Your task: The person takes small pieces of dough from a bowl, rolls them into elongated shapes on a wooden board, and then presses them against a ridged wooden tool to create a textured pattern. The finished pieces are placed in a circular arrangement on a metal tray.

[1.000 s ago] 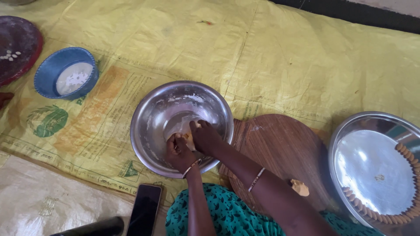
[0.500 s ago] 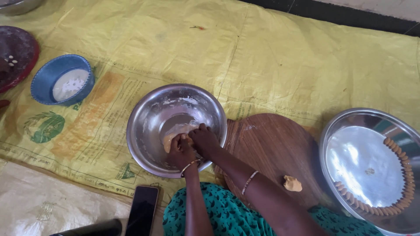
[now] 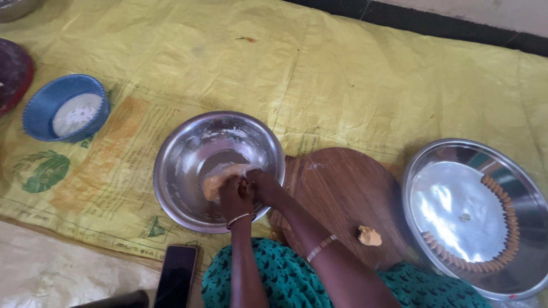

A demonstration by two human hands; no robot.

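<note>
Both hands in the steel bowl (image 3: pixel 188 171): left hand (image 3: pixel 235 197) and right hand (image 3: pixel 264 187) clamped on the dough (image 3: pixel 217 182) at 6 o'clock. One small dough piece (image 3: pixel 369 235) on the wooden board (image 3: pixel 342 194); shaped pieces (image 3: pixel 502 251) lining part of the steel tray (image 3: pixel 531 285) rim at 3 o'clock. Most dough unshaped.
</note>
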